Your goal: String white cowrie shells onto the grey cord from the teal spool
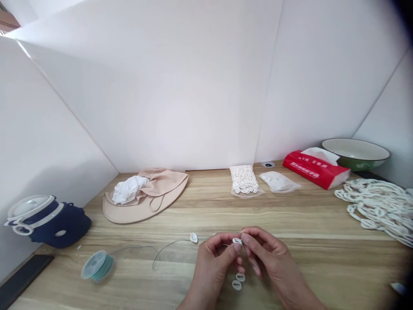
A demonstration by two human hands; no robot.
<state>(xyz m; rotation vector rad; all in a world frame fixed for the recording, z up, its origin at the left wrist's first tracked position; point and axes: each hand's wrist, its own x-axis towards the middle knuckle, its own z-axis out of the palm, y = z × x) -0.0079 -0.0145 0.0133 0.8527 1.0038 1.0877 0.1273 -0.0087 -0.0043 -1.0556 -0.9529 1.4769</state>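
Note:
My left hand [214, 265] is closed, pinching a small white cowrie shell [237, 241] between thumb and fingers. Right beside it, my right hand [269, 260] has its thumb and index finger pressed together at the shell's edge, on what looks like the thin grey thread. This thread [138, 247] runs from a teal spool [98, 266] at the left, curls over the table and reaches my left hand. One cowrie shell [193, 237] sits along it. Two more shells [236, 285] show just below my hands; whether they hang or lie on the table I cannot tell.
A bag of shells [244, 180] and a smaller clear bag [279, 181] lie at the back. To the right are a red tissue pack [314, 168], a bowl [356, 150] and a heap of strung shells [380, 211]. A beige hat [171, 189] and dark blue container [61, 226] stand left.

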